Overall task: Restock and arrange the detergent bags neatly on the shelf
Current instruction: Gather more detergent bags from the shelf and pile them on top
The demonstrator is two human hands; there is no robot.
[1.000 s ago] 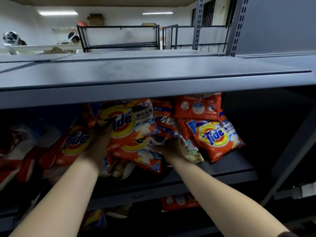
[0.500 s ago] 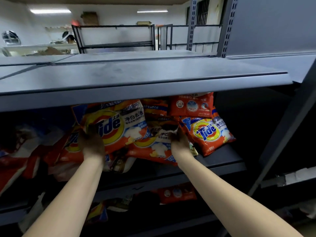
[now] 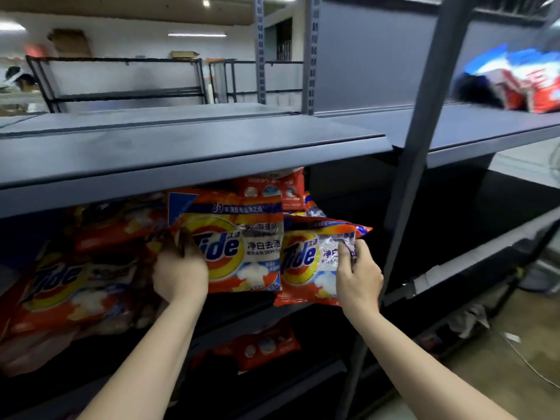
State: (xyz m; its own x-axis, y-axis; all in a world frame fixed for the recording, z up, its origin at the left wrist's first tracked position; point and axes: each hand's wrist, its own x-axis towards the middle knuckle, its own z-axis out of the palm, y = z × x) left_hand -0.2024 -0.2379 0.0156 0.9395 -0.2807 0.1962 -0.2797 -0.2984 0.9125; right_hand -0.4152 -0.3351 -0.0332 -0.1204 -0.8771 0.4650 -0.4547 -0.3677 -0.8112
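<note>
You are holding two glossy orange plastic detergent bags upright in the shelf bay under the grey metal board (image 3: pixel 194 153). Your left hand (image 3: pixel 180 272) is gripping the left bag (image 3: pixel 239 247) at its left edge, fingers curled over the crinkled film beside the blue and yellow round logo; that bag is standing flat-faced and rectangular, its top corner a blue triangle. Your right hand (image 3: pixel 359 275) is pinching the right bag (image 3: pixel 309 262) near its upper right, the grip narrow on a creased, shiny white patch of the film. The two bags are sitting side by side, edges touching or overlapping slightly. Behind them another orange bag (image 3: pixel 272 189) is showing its back panel. To the left, a soft, blurred heap of bags (image 3: pixel 69 283) is slumping across the same shelf. Below, one more orange bag (image 3: pixel 263 347) is lying on the lower shelf. A slanted grey steel post (image 3: pixel 424 137) is standing just right of your right hand, and on the upper right shelf blue, white and red bags (image 3: pixel 515 77) are lying, blurred.
</note>
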